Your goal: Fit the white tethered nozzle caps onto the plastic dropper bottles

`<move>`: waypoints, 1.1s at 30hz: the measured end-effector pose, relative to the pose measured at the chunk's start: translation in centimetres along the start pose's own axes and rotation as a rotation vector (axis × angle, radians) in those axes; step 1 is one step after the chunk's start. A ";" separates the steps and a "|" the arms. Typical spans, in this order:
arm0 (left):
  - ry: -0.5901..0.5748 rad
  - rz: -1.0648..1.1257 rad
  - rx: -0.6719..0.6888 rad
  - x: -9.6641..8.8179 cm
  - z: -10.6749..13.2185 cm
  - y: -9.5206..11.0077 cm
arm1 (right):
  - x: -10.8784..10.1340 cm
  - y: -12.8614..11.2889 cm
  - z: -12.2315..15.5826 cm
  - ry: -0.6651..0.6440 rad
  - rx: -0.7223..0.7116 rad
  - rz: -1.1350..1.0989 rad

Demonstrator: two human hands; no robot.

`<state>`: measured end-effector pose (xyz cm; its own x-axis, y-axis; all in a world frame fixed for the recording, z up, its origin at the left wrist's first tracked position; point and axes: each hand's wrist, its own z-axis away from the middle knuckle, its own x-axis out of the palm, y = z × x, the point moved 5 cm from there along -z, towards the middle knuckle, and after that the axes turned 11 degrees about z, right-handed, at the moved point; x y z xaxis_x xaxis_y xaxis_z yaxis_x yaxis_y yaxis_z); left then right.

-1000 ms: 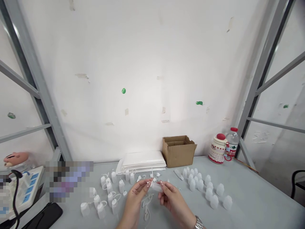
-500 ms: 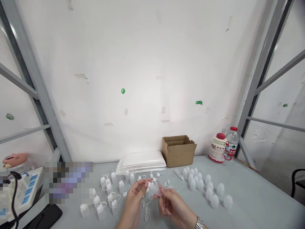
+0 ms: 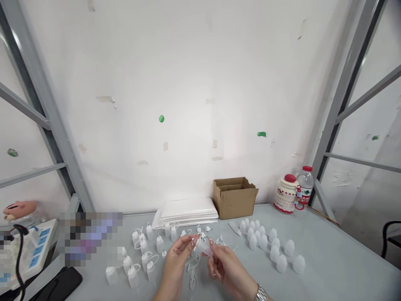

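1. The left hand (image 3: 177,262) and right hand (image 3: 226,267) meet low over the table (image 3: 328,259), both pinching a small white bottle (image 3: 204,247) between their fingertips.
2. Capped bottles (image 3: 142,259) stand near the left hand, and plain bottles (image 3: 272,248) near the right.
3. A cardboard box (image 3: 234,197) sits behind, against the wall.

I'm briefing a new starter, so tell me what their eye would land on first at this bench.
The left hand and right hand pinch a small white bottle low in the centre. Plain bottles stand clustered to their right and looped-cap bottles to their left, while a cardboard box sits by the back wall.
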<state>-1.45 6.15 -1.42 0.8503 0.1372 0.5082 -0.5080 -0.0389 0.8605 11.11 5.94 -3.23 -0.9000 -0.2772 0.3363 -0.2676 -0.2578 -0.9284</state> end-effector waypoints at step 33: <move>0.154 0.159 -0.005 -2.1 -1.0 -0.5 | -0.7 -0.3 0.2 0.110 0.002 0.267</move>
<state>-3.13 6.86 -2.91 0.7288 0.2794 0.6251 -0.6348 -0.0667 0.7698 11.91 6.08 -3.16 -0.9705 -0.2334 0.0603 -0.0152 -0.1905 -0.9816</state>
